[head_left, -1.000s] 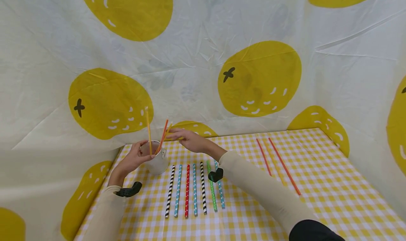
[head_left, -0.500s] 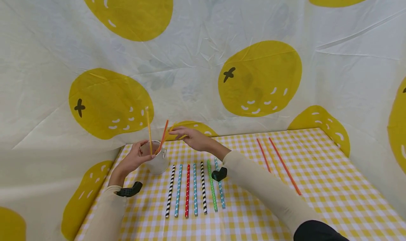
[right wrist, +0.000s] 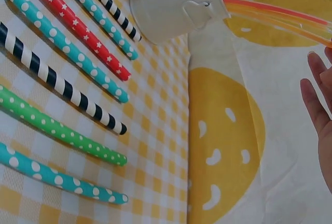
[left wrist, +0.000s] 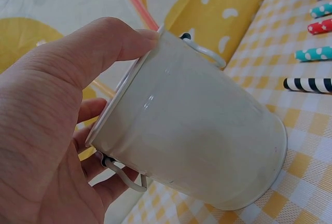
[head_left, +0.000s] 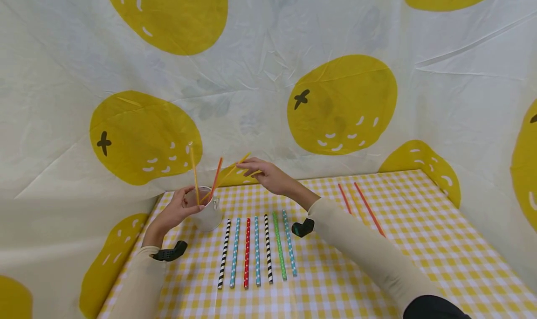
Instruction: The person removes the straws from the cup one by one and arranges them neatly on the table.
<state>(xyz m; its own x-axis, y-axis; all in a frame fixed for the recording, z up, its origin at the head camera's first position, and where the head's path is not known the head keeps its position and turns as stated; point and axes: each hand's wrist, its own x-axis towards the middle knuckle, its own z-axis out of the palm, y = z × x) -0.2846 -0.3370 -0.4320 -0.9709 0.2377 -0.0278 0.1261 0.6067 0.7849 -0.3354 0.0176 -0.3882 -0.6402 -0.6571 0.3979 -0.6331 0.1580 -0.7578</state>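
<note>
Near the table's back left stands a small white metal pail (head_left: 209, 218) with wire side handles. My left hand (head_left: 180, 209) grips its rim, thumb at the near side; in the left wrist view the pail (left wrist: 192, 115) fills the middle. An upright yellow straw (head_left: 194, 174) and an orange-red straw (head_left: 216, 174) stand inside. Another yellow straw (head_left: 230, 171) leans steeply out to the right, and my right hand (head_left: 270, 175) pinches it near its top. The right wrist view cuts off part of the right hand (right wrist: 322, 110), so the exact contact is hidden there.
In front of the pail lies a row of patterned paper straws: black-striped (head_left: 224, 253), blue dotted (head_left: 235, 253), red (head_left: 247, 253) and green (head_left: 279, 246) among them. Two orange-red straws (head_left: 369, 209) and a yellow one (head_left: 355, 200) lie further right. A fabric backdrop (head_left: 251, 76) rises behind the table.
My right hand has moved right and slightly up, and the yellow straw has tilted further rightward with it. The left hand and the pail have stayed in place.
</note>
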